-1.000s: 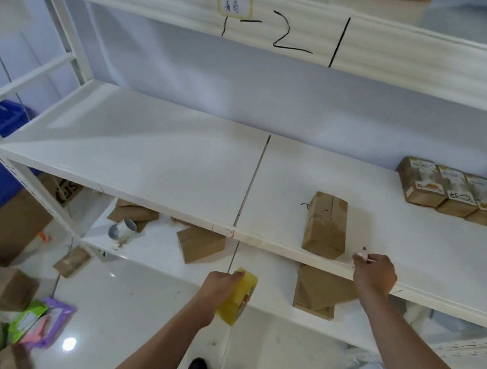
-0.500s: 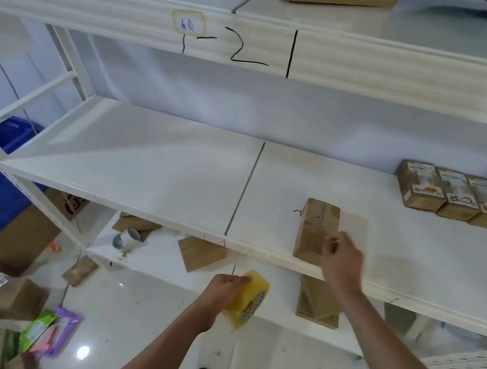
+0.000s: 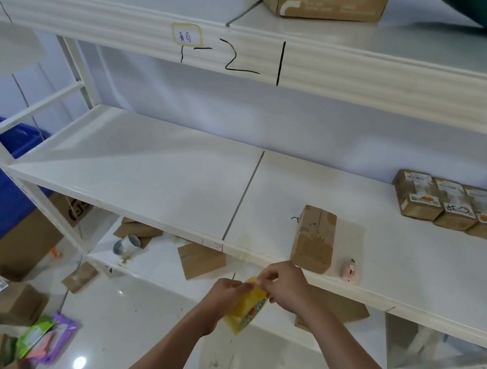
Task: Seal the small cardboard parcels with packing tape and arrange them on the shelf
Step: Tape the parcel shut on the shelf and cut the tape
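Gripping a yellow tape roll (image 3: 247, 307), both hands' fingers (image 3: 266, 278) below the white shelf (image 3: 146, 173).

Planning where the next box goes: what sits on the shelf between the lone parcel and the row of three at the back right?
Only bare shelf separates the parcel from the row, per the head view.

1 head view, forward and down, close over shelf (image 3: 146, 173) front.
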Tool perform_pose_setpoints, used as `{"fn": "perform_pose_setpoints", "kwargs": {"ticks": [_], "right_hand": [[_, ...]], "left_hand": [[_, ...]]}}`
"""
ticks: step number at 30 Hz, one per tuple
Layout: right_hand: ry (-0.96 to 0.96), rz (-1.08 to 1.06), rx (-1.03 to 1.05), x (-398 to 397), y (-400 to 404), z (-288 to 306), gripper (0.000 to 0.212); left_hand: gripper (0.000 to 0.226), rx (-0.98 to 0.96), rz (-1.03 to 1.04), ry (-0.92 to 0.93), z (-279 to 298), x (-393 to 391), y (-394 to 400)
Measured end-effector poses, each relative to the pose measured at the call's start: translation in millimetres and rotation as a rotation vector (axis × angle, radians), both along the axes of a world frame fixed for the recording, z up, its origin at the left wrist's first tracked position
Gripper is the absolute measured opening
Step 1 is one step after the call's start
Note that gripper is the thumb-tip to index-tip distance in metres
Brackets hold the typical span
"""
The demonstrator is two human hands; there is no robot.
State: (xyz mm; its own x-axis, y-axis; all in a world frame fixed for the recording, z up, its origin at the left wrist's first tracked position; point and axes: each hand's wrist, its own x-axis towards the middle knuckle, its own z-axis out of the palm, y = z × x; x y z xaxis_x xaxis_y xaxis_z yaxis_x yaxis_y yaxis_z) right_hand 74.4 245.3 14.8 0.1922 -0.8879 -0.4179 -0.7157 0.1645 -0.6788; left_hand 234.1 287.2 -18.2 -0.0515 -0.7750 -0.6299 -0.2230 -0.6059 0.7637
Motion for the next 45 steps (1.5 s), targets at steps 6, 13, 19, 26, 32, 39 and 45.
{"fn": "perform_pose_setpoints", "kwargs": {"ticks": [6, 13, 19, 26, 32, 39, 45], "right_hand": [[0.038, 0.017, -0.035, 8, -4, -1, 0.014], [0.146, 0.105, -0.093, 28, -13, 2, 0.014], [0.232, 0.228, -0.145, 53, -18, 9, 0.016], [0.245, 0.268, -0.183, 95, -24, 12, 0.014], [0.243, 0.350, -0.196, 146, -42, 29, 0.013], [0.255, 0.337, -0.181, 180, -67, 37, 0.018], [0.217, 0.268, -0.103, 186, -87, 31, 0.014]], "left_hand": [[0.030, 0.006, -0.013, 0.010, 4, 0, 2], [0.029, -0.018, -0.097, 0.111, 8, 26, 14], [0.023, -0.016, -0.030, 0.107, 9, 45, 10], [0.021, 0.009, 0.021, 0.137, 8, 88, 0], [0.019, 0.017, 0.219, 0.006, 2, 124, -13], [0.034, 0.021, 0.221, -0.012, -9, 159, -37], [0.041, 0.039, 0.104, 0.071, -21, 177, -50]]}}
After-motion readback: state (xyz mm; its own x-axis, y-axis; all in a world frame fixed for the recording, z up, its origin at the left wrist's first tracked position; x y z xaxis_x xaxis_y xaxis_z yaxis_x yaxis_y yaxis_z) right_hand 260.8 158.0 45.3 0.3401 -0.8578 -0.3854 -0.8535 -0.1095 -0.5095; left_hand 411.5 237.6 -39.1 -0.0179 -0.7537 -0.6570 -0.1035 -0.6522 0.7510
